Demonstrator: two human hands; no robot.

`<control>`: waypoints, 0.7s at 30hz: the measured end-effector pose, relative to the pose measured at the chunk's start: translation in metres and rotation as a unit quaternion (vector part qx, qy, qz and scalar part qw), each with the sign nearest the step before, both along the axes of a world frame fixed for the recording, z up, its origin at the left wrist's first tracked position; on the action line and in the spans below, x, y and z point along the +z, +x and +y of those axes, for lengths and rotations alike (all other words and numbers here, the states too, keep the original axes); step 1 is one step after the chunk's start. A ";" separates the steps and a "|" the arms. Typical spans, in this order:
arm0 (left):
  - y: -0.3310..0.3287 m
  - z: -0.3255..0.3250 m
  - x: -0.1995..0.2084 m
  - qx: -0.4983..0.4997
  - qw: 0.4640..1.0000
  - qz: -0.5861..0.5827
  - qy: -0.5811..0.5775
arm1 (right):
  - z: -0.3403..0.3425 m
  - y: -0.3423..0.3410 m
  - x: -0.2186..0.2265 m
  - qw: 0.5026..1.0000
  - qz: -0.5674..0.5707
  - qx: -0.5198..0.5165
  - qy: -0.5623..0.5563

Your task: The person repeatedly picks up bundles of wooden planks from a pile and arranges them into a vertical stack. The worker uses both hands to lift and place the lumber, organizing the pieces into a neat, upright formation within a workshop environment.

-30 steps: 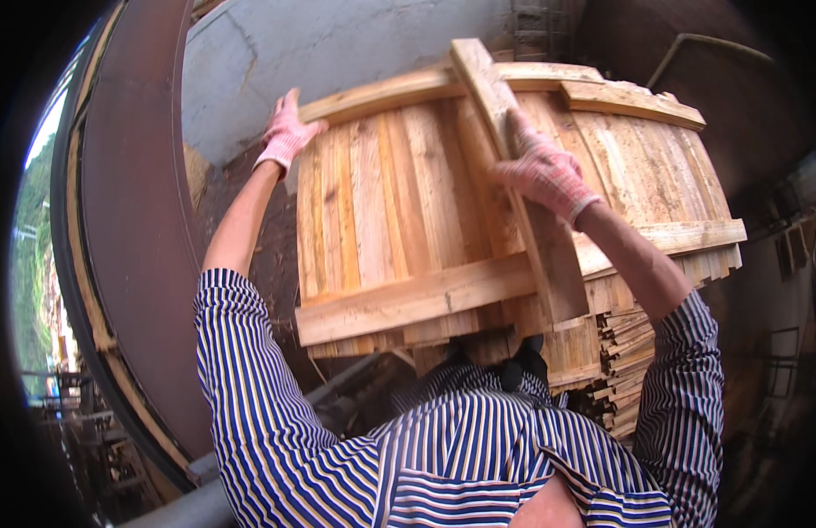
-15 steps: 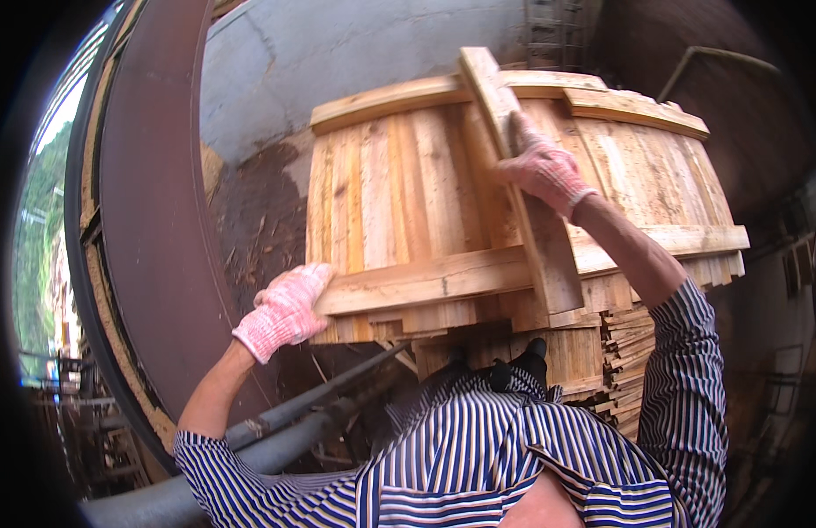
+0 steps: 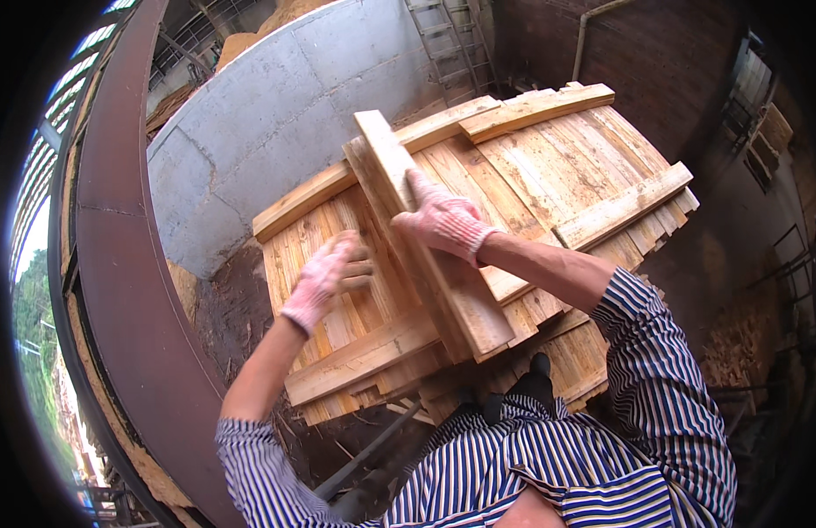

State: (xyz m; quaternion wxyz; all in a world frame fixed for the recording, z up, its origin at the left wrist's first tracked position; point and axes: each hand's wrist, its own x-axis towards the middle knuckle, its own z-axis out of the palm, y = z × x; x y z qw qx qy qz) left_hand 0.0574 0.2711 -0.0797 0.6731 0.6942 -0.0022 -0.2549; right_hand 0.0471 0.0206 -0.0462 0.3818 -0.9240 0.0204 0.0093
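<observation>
My right hand (image 3: 445, 220), in a pink-and-white knit glove, grips a long wooden board (image 3: 478, 308) held crosswise over a stack of planks. Against the board's left side runs what looks like a second board (image 3: 373, 176), partly hidden and blurred. My left hand (image 3: 324, 277), gloved alike, hovers over the left part of the planks (image 3: 549, 167), fingers apart and nothing in them, slightly blurred. The planks lie side by side, with crosspieces on top: a far one (image 3: 302, 202) and a near one (image 3: 364, 352) at the left.
To the left runs a brown steel beam (image 3: 117, 220). Behind the stack stands a grey concrete wall (image 3: 276, 97) with a metal ladder (image 3: 448, 44) near it. My feet stand on more stacked wood (image 3: 580, 361) close to the stack's near edge. A grey pipe (image 3: 368, 453) passes at lower left.
My left hand has let go of the near crosspiece's left end and come in over the planks. The board in my right hand has shifted left across the stack. The view has turned.
</observation>
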 end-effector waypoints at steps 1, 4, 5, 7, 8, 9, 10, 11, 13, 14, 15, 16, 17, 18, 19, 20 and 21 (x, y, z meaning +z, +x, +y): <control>0.005 -0.021 -0.007 0.022 0.999 0.028 -0.012 | -0.011 -0.003 0.014 0.999 0.028 0.025 0.003; 0.029 -0.073 -0.028 0.088 0.994 -0.014 0.061 | -0.040 0.004 -0.021 0.994 -0.103 -0.003 -0.044; 0.035 -0.081 -0.034 0.080 0.996 -0.033 0.010 | -0.046 0.002 -0.031 0.995 -0.090 0.016 -0.029; 0.038 -0.081 -0.040 0.107 0.989 -0.019 -0.103 | -0.033 -0.008 -0.028 0.998 -0.024 0.032 -0.053; 0.034 -0.079 -0.039 0.144 0.987 -0.014 -0.070 | -0.019 -0.019 -0.002 0.988 0.116 0.053 0.089; 0.035 -0.080 -0.039 0.135 0.987 -0.021 -0.081 | -0.005 -0.012 -0.025 0.995 -0.081 0.039 -0.037; 0.037 -0.076 -0.038 0.129 0.987 -0.027 -0.092 | -0.006 -0.004 -0.043 0.997 -0.060 0.037 -0.029; 0.037 -0.055 -0.044 0.136 0.985 -0.029 -0.099 | 0.010 -0.003 -0.044 0.998 -0.032 0.048 -0.017; 0.022 -0.027 -0.031 0.117 0.986 -0.022 -0.120 | 0.036 -0.016 -0.025 0.998 0.011 0.059 -0.007; 0.012 -0.010 -0.023 0.121 0.986 -0.030 -0.108 | 0.051 -0.022 -0.018 0.997 0.030 0.069 -0.001; 0.006 0.013 -0.018 0.121 0.987 -0.038 -0.097 | 0.070 -0.018 -0.024 0.997 0.017 0.079 0.002; 0.009 0.041 -0.033 0.146 0.984 -0.042 -0.095 | 0.090 -0.017 -0.032 0.995 0.017 0.096 0.016; -0.001 0.049 -0.023 0.188 0.980 -0.037 -0.062 | 0.106 -0.014 -0.039 0.994 0.019 0.108 0.028; -0.005 0.086 -0.032 0.175 0.982 -0.032 -0.066 | 0.130 -0.020 -0.030 0.989 0.060 0.137 0.018; -0.009 0.123 -0.038 0.163 0.984 -0.026 -0.069 | 0.152 -0.028 -0.025 0.984 0.071 0.163 0.017; -0.011 0.133 -0.033 0.156 0.984 -0.012 -0.084 | 0.164 -0.026 -0.030 0.983 0.074 0.167 0.022; -0.016 0.137 -0.022 0.143 0.986 -0.010 -0.082 | 0.173 -0.023 -0.035 0.982 0.076 0.171 0.027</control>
